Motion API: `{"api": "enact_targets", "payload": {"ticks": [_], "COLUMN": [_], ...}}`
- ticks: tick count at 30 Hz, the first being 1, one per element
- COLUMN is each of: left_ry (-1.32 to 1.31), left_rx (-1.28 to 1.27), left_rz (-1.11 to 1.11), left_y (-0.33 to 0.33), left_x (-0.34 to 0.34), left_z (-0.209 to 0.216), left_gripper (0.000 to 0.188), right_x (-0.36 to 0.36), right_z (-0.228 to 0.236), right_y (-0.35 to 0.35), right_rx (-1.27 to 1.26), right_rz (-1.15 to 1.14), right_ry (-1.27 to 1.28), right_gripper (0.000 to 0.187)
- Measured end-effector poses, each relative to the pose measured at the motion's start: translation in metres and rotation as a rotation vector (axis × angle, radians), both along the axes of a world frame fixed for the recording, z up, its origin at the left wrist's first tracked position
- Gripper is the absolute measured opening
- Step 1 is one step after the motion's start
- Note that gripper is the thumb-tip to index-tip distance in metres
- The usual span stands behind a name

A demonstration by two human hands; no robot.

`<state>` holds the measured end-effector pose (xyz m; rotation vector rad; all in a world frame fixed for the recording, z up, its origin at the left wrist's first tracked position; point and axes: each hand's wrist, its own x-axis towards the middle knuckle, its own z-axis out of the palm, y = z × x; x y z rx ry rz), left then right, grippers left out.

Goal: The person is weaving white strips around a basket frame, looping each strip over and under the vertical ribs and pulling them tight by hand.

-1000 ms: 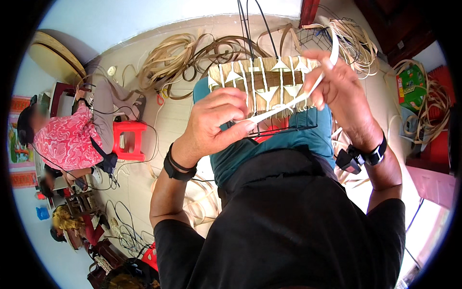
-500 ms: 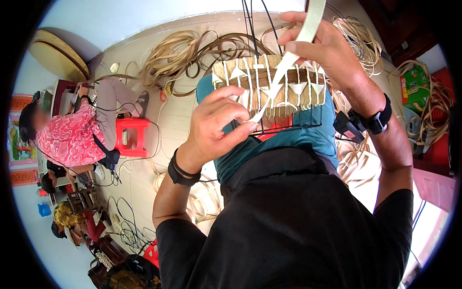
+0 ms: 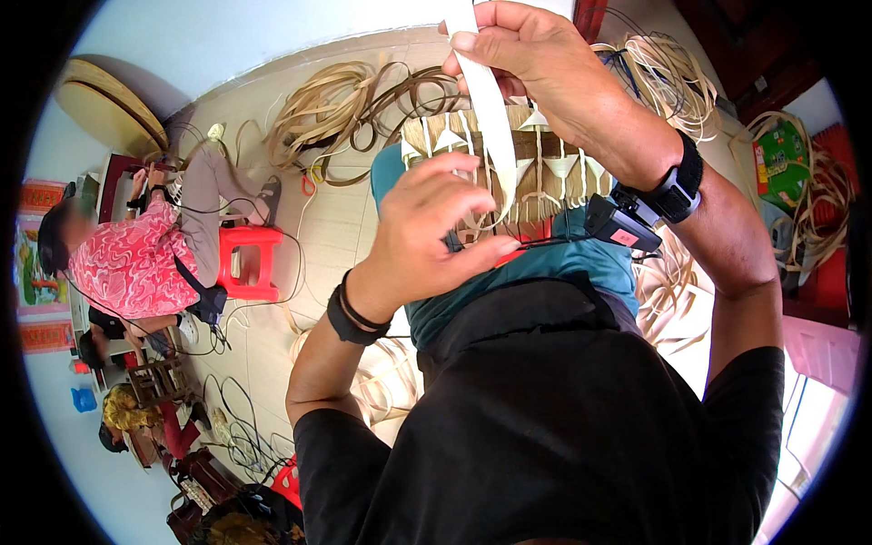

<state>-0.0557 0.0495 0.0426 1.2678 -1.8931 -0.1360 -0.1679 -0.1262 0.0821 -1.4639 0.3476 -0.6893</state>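
Observation:
A woven basket panel (image 3: 536, 211) on a black wire frame rests on my lap, tan and brown with white bands and folded triangles across it. My right hand (image 3: 554, 64) is raised over its far side, pinching a flat white strip (image 3: 490, 109) between thumb and fingers. From there the strip runs down and narrows toward the panel's near edge. Beside that lower end is my left hand (image 3: 422, 232), its thumb and fingers apart. It covers the panel's left part, and whether it touches the strip I cannot tell.
Coils of tan strip (image 3: 322, 104) lie on the floor beyond the panel, with a paler coil (image 3: 668, 82) at the far right. A green box (image 3: 783, 168) stands on the right under loose strips. On the left a person in a pink patterned shirt (image 3: 136, 245) sits by a red stool (image 3: 247, 263).
My right hand has moved left and away from me with the strip, which now hangs more upright. The fingers of my left hand have let go of the strip and spread.

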Motion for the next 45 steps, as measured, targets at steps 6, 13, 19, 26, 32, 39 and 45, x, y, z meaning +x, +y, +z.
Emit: {"api": "enact_targets", "payload": {"ticks": [6, 13, 19, 26, 32, 39, 45], "left_ry": [0.657, 0.976, 0.720, 0.383, 0.240, 0.291, 0.168], "left_rx": [0.275, 0.418, 0.410, 0.347, 0.367, 0.269, 0.338], "left_rz": [0.099, -0.120, 0.026, 0.220, 0.197, -0.011, 0.031], "left_y": [0.003, -0.022, -0.025, -0.014, 0.012, 0.014, 0.015], "left_x": [0.007, 0.001, -0.001, -0.006, -0.023, -0.002, 0.013], "left_z": [0.019, 0.029, 0.023, 0.020, 0.023, 0.026, 0.038], "left_gripper": [0.019, 0.018, 0.011, 0.009, 0.011, 0.014, 0.017], "right_x": [-0.003, 0.003, -0.005, -0.026, -0.059, -0.066, -0.072], "right_z": [0.021, 0.019, 0.015, 0.003, -0.008, -0.016, 0.006], "right_y": [0.010, 0.017, 0.004, 0.002, 0.030, 0.026, 0.010], "right_rx": [0.097, 0.165, 0.192, -0.050, -0.109, -0.063, -0.005], "right_rz": [0.109, 0.161, 0.078, -0.031, -0.048, 0.032, 0.017], "right_ry": [0.060, -0.098, -0.188, 0.086, 0.234, 0.208, 0.084], "right_gripper": [0.017, 0.016, 0.019, 0.031, 0.049, 0.048, 0.042]}}
